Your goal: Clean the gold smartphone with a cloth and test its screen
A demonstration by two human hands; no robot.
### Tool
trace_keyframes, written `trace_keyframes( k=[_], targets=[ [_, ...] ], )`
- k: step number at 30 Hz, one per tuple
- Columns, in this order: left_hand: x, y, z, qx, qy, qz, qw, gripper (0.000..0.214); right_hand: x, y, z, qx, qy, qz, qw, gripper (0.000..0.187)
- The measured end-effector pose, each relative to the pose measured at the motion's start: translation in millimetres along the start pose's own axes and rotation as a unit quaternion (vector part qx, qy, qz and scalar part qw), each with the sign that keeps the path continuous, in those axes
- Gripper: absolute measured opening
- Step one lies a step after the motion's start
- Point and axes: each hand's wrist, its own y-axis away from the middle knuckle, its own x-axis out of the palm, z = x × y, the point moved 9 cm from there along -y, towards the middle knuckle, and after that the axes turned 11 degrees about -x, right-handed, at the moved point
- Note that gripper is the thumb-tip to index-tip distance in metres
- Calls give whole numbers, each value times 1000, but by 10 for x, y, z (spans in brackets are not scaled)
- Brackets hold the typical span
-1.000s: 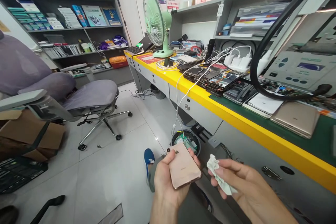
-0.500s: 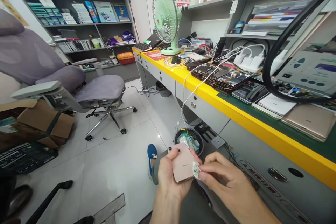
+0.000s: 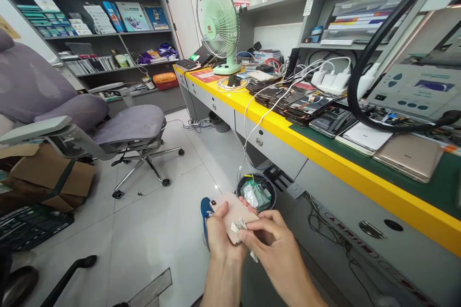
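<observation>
Head view, paper (image 3: 237, 224): a second ago it was clear of the phone (image 3: 230, 208), then at the phone's right edge; now it lies on the near part of the phone's back.
Meaning: the paper has gone from edge to flat back, so this looks like rubbing or dabbing in progress, with the two hands working together.
Left grip (image 3: 220, 234): wrapped around the phone, thumb over its left edge, fingertips showing at the far right edge.
Phone: in the left palm, back upward, camera corner far left; it sits left of the right grip (image 3: 275, 244) and partly hides the blue shoe (image 3: 205, 210).
Right grip: narrow, thumb and fingers pinching the paper; a loose end sticks out below, near side. Whether any fingertip touches the phone directly, I cannot tell.
Bin (image 3: 275, 196): just beyond the phone, at the far right.
Desk (image 3: 331, 167): right of both hands, apart from them.
</observation>
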Motion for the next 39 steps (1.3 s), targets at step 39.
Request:
trace_keyframes(
  k=[39],
  targets=[
    [-38,-13,107,-13,-1,-16,1000,31,-71,46,14,-19,10,50,999,16]
  ],
)
